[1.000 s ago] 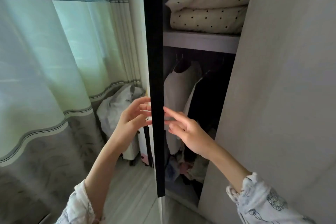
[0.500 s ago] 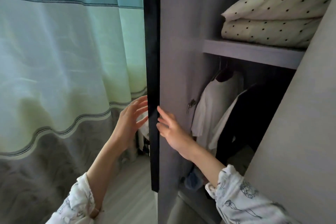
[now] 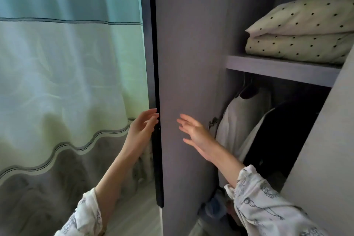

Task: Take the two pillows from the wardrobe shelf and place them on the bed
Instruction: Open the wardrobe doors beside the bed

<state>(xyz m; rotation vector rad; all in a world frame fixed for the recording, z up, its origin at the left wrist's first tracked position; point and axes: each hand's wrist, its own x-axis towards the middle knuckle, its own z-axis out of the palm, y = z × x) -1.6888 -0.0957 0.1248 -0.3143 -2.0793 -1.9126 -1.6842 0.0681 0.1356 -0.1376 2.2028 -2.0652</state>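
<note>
Right hand (image 3: 195, 132) splayed empty beside door; pillows (image 3: 300, 32) stacked on shelf up right

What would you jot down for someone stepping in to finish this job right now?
Left hand: open, fingertips at the dark edge of the wardrobe door, holding nothing.
Right hand: open, fingers spread in front of the door's inner face, holding nothing.
Both dotted pillows are stacked on the wardrobe shelf: top pillow lying on the bottom pillow.
Done: door open, pillows reachable.
Left: lift both pillows off the shelf and carry them to the bed, which is out of view.
</note>
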